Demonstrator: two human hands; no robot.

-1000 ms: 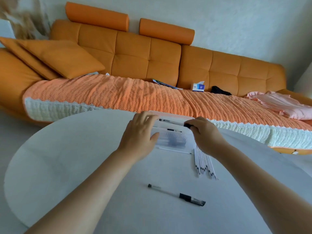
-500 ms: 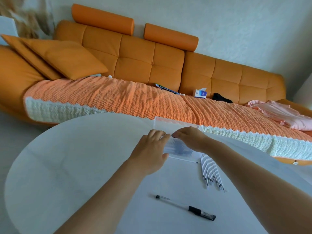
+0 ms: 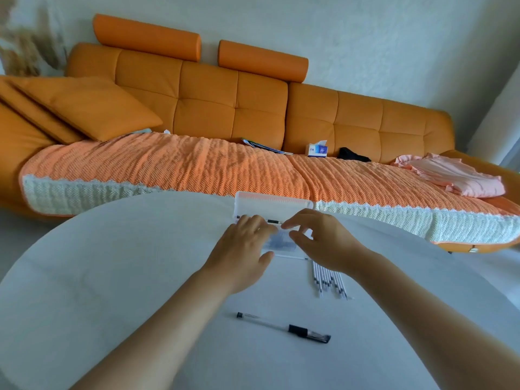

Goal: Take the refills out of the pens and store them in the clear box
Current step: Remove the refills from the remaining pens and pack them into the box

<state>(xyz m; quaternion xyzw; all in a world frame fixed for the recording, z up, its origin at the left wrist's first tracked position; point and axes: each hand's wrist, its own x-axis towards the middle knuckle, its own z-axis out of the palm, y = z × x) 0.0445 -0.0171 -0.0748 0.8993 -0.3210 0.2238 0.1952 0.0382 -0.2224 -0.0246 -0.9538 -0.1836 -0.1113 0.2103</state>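
On table (image 3: 112,263), far side: clear box (image 3: 274,203), lid up; left hand (image 3: 242,249) flat on it, right hand (image 3: 323,240) fingers spread over it.

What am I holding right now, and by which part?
Nothing is plainly gripped. The left hand rests with straight fingers on the left end of the clear box; the right hand is over its middle, fingers loose.
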